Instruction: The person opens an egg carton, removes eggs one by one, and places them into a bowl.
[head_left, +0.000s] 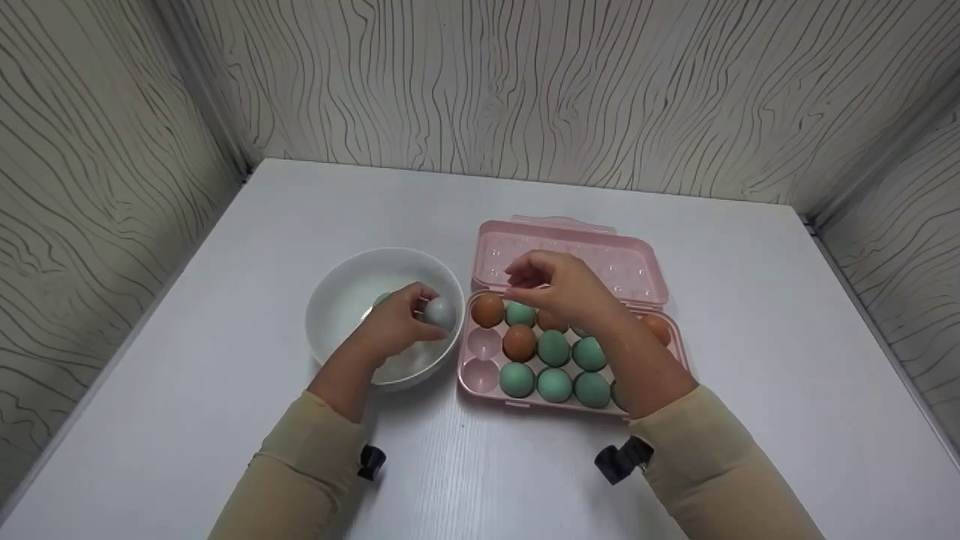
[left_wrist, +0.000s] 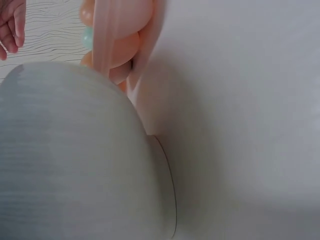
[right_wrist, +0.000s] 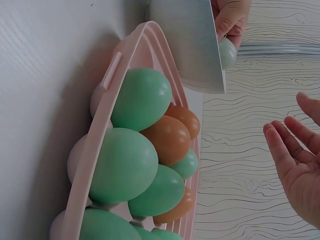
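Blocked and cropped parts of my view.
From the head camera, I find the right hand and forearm covering several eggs and part of the lid; the left hand masks some of the pale egg and most of a second egg deeper in the bowl. In the left wrist view, the bowl's wall hides its inside, and the left edge crops the right hand. In the right wrist view, I lose the carton past the bottom and the left hand past the top.
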